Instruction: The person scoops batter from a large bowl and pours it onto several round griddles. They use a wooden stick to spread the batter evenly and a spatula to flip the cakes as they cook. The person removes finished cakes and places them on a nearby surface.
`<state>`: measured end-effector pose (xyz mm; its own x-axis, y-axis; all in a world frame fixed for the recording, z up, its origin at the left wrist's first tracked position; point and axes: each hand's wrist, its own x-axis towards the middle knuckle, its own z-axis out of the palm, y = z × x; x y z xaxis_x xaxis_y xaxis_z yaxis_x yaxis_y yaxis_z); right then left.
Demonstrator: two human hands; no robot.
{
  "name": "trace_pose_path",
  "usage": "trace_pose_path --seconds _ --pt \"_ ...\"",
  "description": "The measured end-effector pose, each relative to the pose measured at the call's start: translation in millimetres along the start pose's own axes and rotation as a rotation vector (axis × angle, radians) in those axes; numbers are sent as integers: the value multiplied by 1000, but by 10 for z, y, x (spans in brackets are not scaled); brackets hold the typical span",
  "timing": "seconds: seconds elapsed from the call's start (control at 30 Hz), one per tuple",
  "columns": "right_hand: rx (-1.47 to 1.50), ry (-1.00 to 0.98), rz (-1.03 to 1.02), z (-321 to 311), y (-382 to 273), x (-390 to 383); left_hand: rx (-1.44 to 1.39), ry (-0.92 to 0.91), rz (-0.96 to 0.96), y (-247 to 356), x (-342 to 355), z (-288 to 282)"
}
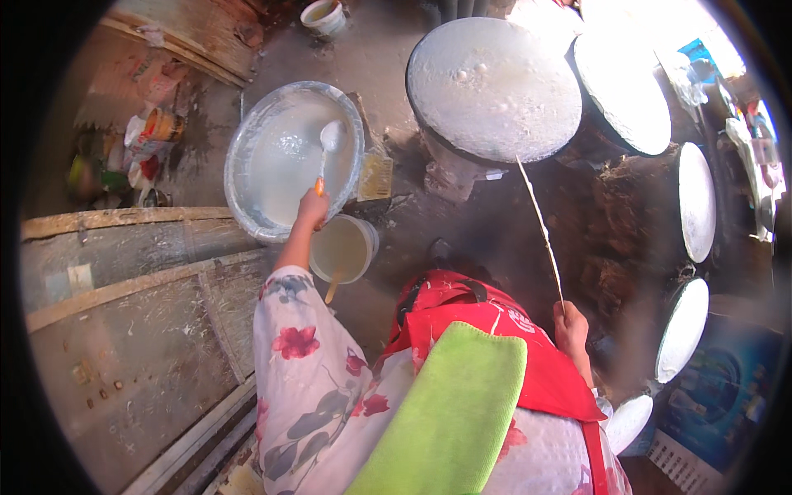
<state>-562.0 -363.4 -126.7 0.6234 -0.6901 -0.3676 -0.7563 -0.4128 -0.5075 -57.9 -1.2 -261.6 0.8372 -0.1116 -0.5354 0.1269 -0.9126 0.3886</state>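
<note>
The left hand [313, 208] grips a ladle [328, 148] whose bowl sits over the batter basin [247, 136]. Right of the basin, the right hand [569, 320] clasps a thin stick [538, 223] reaching a round steaming griddle [493, 87].

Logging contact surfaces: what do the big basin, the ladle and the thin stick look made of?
Basin: likely metal, dull silvery rim with soft glare.
Ladle, held by the left hand: white bowl and shaft with an orange grip end, probably plastic, though coated metal is possible.
Stick in the right hand: pale, slender, looks like bamboo or wood.
</note>
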Motion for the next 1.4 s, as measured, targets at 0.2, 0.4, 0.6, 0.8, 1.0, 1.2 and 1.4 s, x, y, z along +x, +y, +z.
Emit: trace_pose_path --seconds 0.2,0.4,0.6,0.8,1.0,1.2,1.4 --pt "-69 42 20 161 -262 -137 246 -47 117 -382 170 -70" --pt "-30 -39 -8 388 -451 23 -1445 -717 -406 -270 -712 94" --pt "-37 -50 -145 325 -764 430 -2318 -946 -116 138 -1377 -26" --pt "-23 -61 -350 323 -1079 851 -2069 -848 292 636 -2187 -1061" --pt "2 -85 -515 428 -1371 1067 -1712 -483 684 721 -2626 -1858" --pt "70 -130 -574 542 -1299 1034 -1751 -251 460 192 -2025 -1266" --pt "-14 -164 -485 464 -1088 982 -1847 -162 37 174 -1338 -918"
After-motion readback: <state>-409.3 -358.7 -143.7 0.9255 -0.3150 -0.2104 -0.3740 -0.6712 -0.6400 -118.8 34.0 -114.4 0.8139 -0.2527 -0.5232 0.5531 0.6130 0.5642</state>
